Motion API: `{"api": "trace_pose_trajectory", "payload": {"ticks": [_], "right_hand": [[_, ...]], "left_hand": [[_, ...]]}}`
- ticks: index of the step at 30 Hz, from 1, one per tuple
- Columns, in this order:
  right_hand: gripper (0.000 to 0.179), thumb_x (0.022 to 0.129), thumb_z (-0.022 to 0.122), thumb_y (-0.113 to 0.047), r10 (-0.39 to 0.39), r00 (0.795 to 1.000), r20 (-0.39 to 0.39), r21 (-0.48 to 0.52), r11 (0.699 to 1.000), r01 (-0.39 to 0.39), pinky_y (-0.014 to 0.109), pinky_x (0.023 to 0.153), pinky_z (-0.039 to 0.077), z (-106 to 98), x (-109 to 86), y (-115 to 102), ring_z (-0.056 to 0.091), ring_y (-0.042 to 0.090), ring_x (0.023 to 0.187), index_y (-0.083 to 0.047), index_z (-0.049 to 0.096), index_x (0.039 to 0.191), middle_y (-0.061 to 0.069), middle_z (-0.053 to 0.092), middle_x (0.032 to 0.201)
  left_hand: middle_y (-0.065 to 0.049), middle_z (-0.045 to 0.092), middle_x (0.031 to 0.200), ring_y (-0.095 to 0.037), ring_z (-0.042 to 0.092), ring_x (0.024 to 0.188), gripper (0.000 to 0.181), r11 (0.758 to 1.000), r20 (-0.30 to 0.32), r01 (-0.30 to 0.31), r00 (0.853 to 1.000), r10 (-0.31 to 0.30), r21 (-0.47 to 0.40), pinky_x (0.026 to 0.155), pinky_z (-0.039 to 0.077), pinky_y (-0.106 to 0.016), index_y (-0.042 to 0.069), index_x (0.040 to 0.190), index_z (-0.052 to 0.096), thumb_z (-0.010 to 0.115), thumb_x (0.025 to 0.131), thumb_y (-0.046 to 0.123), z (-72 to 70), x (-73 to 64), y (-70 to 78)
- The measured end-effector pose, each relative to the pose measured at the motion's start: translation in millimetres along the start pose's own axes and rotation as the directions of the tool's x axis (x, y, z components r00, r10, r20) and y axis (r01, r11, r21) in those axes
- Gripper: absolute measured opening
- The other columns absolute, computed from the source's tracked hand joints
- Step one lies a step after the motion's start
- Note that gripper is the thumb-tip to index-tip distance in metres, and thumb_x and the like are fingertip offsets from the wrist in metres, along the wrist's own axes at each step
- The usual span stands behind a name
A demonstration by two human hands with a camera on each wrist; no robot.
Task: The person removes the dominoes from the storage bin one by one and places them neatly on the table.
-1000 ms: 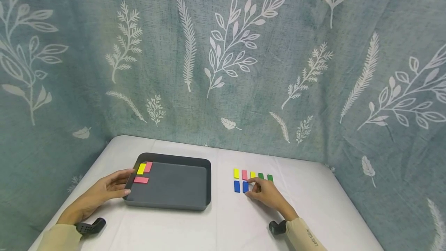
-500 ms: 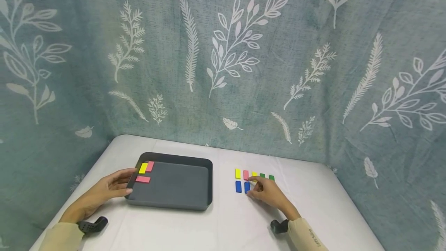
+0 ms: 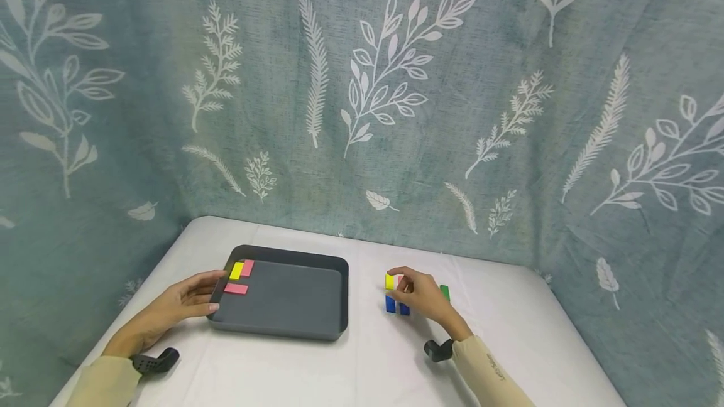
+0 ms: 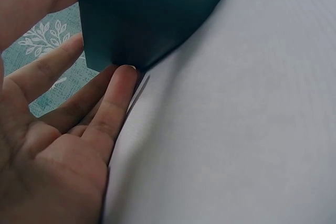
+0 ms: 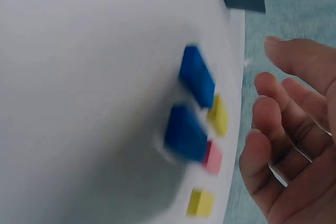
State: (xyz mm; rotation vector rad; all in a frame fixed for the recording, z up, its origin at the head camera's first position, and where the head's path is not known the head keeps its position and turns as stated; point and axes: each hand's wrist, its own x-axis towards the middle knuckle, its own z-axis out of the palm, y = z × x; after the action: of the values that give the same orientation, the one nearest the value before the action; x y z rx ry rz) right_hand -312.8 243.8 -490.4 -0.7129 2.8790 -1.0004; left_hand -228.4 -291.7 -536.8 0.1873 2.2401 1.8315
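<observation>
My left hand (image 3: 170,306) touches the left side of a dark grey tray (image 3: 288,303) with extended fingers. In the left wrist view, its fingertips meet the outside of the tray wall (image 4: 152,14). My right hand (image 3: 427,297) hovers over small coloured blocks on the cloth, thumb and fingers apart with nothing between them. Near it lie a yellow block (image 3: 389,282), a partly covered pink block (image 3: 400,281) and two blue blocks (image 3: 391,304). The right wrist view shows the blue blocks (image 5: 197,77) closest, with a pink block (image 5: 212,157) and two yellow blocks (image 5: 200,202) beyond.
Inside the tray's left end lie one yellow block (image 3: 235,271) and two pink blocks (image 3: 236,289). A green block (image 3: 445,292) shows behind the right hand, which hides others. White cloth (image 3: 283,369) covers the table, and a leaf-patterned curtain (image 3: 339,112) stands behind.
My right hand has moved left and slightly up, away from the second blue block toward the yellow and pink ones. The left hand stays at the tray. The head view has shifted slightly.
</observation>
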Motion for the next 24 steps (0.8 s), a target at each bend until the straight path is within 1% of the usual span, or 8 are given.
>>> {"api": "trace_pose_trajectory", "payload": {"ticks": [6,10,13,19,24], "right_hand": [[0.042,0.093,0.079,-0.024,-0.077,0.997,0.026,0.016,0.997,0.076,0.027,0.058,0.05,12,19.8,-22,0.057,0.011,0.062,-0.018,0.066,0.132,-0.007,0.066,0.082],[0.041,0.094,0.078,-0.026,-0.136,0.99,0.044,0.033,0.99,0.134,0.027,0.057,0.049,22,32.9,-38,0.056,0.011,0.061,-0.017,0.066,0.132,-0.007,0.066,0.083],[0.042,0.094,0.078,-0.026,-0.163,0.985,0.052,0.037,0.986,0.161,0.026,0.056,0.048,29,42.2,-48,0.055,0.012,0.06,-0.014,0.066,0.133,-0.008,0.066,0.083],[0.046,0.093,0.079,-0.027,-0.186,0.98,0.073,0.047,0.982,0.183,0.025,0.057,0.048,43,57.8,-67,0.057,0.012,0.061,-0.009,0.066,0.133,-0.007,0.067,0.082],[0.045,0.093,0.08,-0.026,-0.203,0.975,0.089,0.056,0.979,0.198,0.024,0.059,0.048,56,69.5,-81,0.057,0.009,0.063,-0.008,0.067,0.132,-0.008,0.067,0.08]], "left_hand": [[-0.022,0.031,0.162,-0.042,0.039,0.142,0.081,1.0,0.001,0.004,1.0,-0.004,-0.016,0.114,0.036,-0.059,0.01,0.161,0.03,0.076,0.095,0.025,0.1,0.6,-0.4],[-0.021,0.031,0.162,-0.041,0.039,0.142,0.081,1.0,-0.001,0.001,1.0,-0.001,-0.012,0.114,0.036,-0.058,0.01,0.161,0.031,0.076,0.095,0.026,0.3,1.2,-0.2],[-0.021,0.031,0.161,-0.041,0.039,0.142,0.081,1.0,-0.004,-0.004,1.0,0.004,-0.008,0.114,0.037,-0.056,0.011,0.161,0.032,0.076,0.095,0.026,0.9,2.0,-0.4],[-0.02,0.032,0.161,-0.041,0.039,0.142,0.081,1.0,-0.008,-0.001,1.0,0.001,-0.014,0.114,0.037,-0.057,0.012,0.16,0.032,0.077,0.095,0.026,1.3,2.4,-0.9],[-0.021,0.031,0.161,-0.041,0.038,0.142,0.081,1.0,-0.014,0.01,1.0,-0.01,-0.008,0.115,0.037,-0.056,0.011,0.161,0.031,0.077,0.095,0.026,1.3,0.5,0.2]]}}
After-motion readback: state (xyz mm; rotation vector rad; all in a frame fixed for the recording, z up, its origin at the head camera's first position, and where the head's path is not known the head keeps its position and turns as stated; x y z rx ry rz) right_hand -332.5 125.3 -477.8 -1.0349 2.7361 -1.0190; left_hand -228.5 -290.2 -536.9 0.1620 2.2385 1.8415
